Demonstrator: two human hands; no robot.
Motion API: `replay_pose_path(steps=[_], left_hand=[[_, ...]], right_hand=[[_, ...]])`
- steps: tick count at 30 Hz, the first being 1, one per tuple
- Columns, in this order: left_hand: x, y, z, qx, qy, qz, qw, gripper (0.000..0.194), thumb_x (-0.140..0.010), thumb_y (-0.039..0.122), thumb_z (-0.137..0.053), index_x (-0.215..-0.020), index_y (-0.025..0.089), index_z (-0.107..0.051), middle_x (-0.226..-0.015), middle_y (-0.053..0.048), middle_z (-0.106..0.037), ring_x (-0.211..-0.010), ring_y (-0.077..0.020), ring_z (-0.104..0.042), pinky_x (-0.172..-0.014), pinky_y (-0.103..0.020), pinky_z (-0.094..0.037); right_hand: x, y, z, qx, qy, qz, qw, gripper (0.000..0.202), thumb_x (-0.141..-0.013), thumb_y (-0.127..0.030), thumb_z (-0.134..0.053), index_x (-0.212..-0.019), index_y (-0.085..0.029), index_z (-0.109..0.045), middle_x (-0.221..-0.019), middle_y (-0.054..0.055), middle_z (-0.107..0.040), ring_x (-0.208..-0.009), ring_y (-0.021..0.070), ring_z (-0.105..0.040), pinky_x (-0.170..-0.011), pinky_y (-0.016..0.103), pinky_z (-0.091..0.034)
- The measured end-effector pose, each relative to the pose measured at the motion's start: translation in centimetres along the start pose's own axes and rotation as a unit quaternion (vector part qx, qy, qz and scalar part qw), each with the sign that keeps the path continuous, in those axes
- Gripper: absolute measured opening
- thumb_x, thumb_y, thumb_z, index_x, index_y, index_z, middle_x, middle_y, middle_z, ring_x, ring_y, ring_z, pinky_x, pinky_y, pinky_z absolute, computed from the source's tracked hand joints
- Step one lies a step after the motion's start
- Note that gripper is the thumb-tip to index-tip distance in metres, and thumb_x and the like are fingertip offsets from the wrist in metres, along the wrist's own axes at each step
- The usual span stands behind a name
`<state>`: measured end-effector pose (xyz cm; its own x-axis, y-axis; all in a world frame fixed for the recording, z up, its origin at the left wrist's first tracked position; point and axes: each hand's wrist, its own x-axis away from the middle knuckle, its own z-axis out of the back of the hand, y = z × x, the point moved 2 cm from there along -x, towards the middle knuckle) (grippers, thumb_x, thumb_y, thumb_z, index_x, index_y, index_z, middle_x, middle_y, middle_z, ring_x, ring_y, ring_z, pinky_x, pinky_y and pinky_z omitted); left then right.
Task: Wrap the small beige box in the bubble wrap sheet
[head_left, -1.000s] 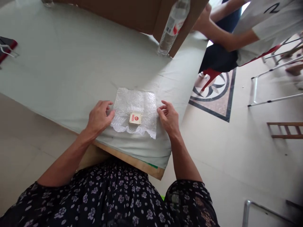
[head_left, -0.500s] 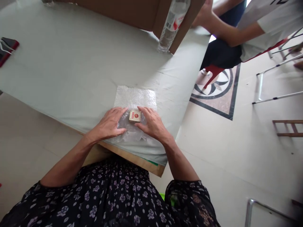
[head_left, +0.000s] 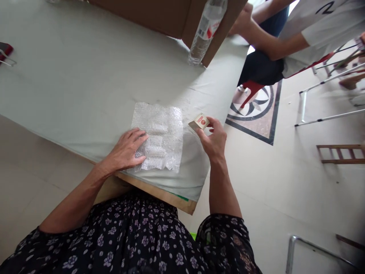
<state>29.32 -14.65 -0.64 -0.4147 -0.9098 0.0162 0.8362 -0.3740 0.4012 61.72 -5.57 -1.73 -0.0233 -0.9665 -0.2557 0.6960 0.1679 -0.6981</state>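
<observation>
A sheet of bubble wrap (head_left: 159, 140) lies flat on the cloth-covered table, with fold creases across its middle. My left hand (head_left: 127, 149) rests on its left edge, fingers apart and holding nothing. To the right of the sheet, my right hand (head_left: 213, 137) grips a small cream box (head_left: 200, 121) with red print between thumb and fingers. The box is tilted, and one of its darker sides shows. Whether it touches the cloth I cannot tell.
A clear plastic bottle (head_left: 203, 36) stands against a brown cardboard box (head_left: 142, 17) at the back. At the far left lies a dark red-edged object (head_left: 5, 51) with a white cord. A seated person (head_left: 273, 42) is beyond the table's right edge (head_left: 225, 114).
My right hand has picked up the small box from the bubble wrap and moved it right, off the sheet. My left hand stays at the sheet's left side. The view has shifted slightly.
</observation>
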Motion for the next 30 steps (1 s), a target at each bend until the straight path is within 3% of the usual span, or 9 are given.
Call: replay_pose_path(steps=[3,7,12,14,16,21,25,27,30], left_hand=[[0.1,0.2,0.6,0.009,0.031,-0.013,0.999,0.058,-0.085,0.032,-0.064,-0.141,0.019,-0.058,-0.151,-0.016,-0.057,-0.148,-0.0388,-0.044,-0.121,-0.059,-0.038],[-1.0,1.0,1.4,0.025,0.094,-0.006,0.995,0.044,-0.091,0.027,-0.059,-0.134,0.021,-0.064,-0.146,-0.014,-0.061,-0.145,-0.0346,-0.050,-0.121,-0.057,-0.039],[-3.5,1.4,0.2,0.025,0.048,-0.019,0.998,0.058,-0.089,0.034,-0.067,-0.144,0.019,-0.058,-0.154,-0.016,-0.055,-0.148,-0.0367,-0.045,-0.123,-0.057,-0.037],[-4.0,0.9,-0.6,0.027,0.002,-0.032,0.999,0.069,-0.085,0.041,-0.074,-0.148,0.018,-0.055,-0.158,-0.017,-0.052,-0.150,-0.0381,-0.043,-0.125,-0.057,-0.033],[-3.9,0.3,-1.1,0.030,-0.020,-0.039,0.999,0.076,-0.084,0.047,-0.076,-0.150,0.018,-0.053,-0.162,-0.017,-0.047,-0.154,-0.0386,-0.037,-0.128,-0.057,-0.029],[-3.2,-0.6,-1.2,0.043,-0.011,-0.055,0.998,0.072,-0.083,0.047,-0.078,-0.147,0.021,-0.057,-0.165,-0.015,-0.045,-0.156,-0.0393,-0.034,-0.128,-0.061,-0.028],[-2.9,0.1,-1.0,0.044,0.059,-0.059,0.995,0.061,-0.086,0.040,-0.075,-0.141,0.017,-0.062,-0.160,-0.018,-0.051,-0.155,-0.0389,-0.037,-0.126,-0.059,-0.034],[-2.8,0.4,-0.9,0.045,0.086,-0.062,0.993,0.056,-0.088,0.038,-0.074,-0.139,0.018,-0.064,-0.157,-0.018,-0.054,-0.154,-0.0383,-0.040,-0.125,-0.059,-0.036],[-2.6,0.3,-0.8,0.043,0.111,-0.062,0.991,0.053,-0.088,0.037,-0.074,-0.137,0.018,-0.065,-0.152,-0.018,-0.058,-0.150,-0.0386,-0.045,-0.123,-0.060,-0.039]], right_hand=[[-0.1,1.5,0.4,0.075,-0.004,-0.010,0.997,0.057,-0.082,-0.042,-0.071,-0.132,-0.017,-0.061,-0.129,0.017,-0.069,-0.119,0.0352,-0.063,-0.105,0.061,-0.048],[1.0,-1.9,0.8,0.120,0.050,0.069,0.989,0.064,-0.092,-0.045,-0.065,-0.149,-0.019,-0.049,-0.153,0.019,-0.053,-0.142,0.0391,-0.048,-0.114,0.065,-0.039],[3.4,-7.3,-3.4,0.130,-0.185,0.219,0.949,0.052,-0.097,-0.045,-0.063,-0.144,-0.022,-0.057,-0.154,0.014,-0.056,-0.140,0.0349,-0.052,-0.114,0.054,-0.043],[4.5,-7.2,-4.5,0.140,-0.237,0.227,0.934,0.058,-0.095,-0.048,-0.067,-0.143,-0.018,-0.058,-0.156,0.017,-0.056,-0.144,0.0363,-0.050,-0.115,0.053,-0.043],[5.9,-5.9,-4.2,0.144,-0.232,0.215,0.938,0.058,-0.095,-0.047,-0.068,-0.143,-0.016,-0.058,-0.157,0.018,-0.055,-0.147,0.0364,-0.048,-0.117,0.054,-0.041],[9.7,-2.6,-0.3,0.096,-0.127,0.179,0.971,0.034,-0.097,-0.039,-0.066,-0.125,-0.020,-0.070,-0.140,0.014,-0.070,-0.133,0.0329,-0.062,-0.108,0.052,-0.047],[11.0,-0.3,2.5,-0.012,0.094,0.073,0.993,0.016,-0.094,-0.033,-0.069,-0.103,-0.022,-0.076,-0.117,0.009,-0.078,-0.113,0.0259,-0.072,-0.104,0.048,-0.051],[11.5,1.9,3.3,-0.107,0.238,-0.042,0.964,0.016,-0.091,-0.033,-0.068,-0.099,-0.021,-0.075,-0.116,0.008,-0.077,-0.113,0.0244,-0.071,-0.105,0.048,-0.051],[14.0,6.1,3.1,-0.211,0.397,-0.246,0.859,0.021,-0.079,-0.038,-0.071,-0.089,-0.019,-0.071,-0.100,0.005,-0.075,-0.093,0.0215,-0.073,-0.087,0.041,-0.058]])
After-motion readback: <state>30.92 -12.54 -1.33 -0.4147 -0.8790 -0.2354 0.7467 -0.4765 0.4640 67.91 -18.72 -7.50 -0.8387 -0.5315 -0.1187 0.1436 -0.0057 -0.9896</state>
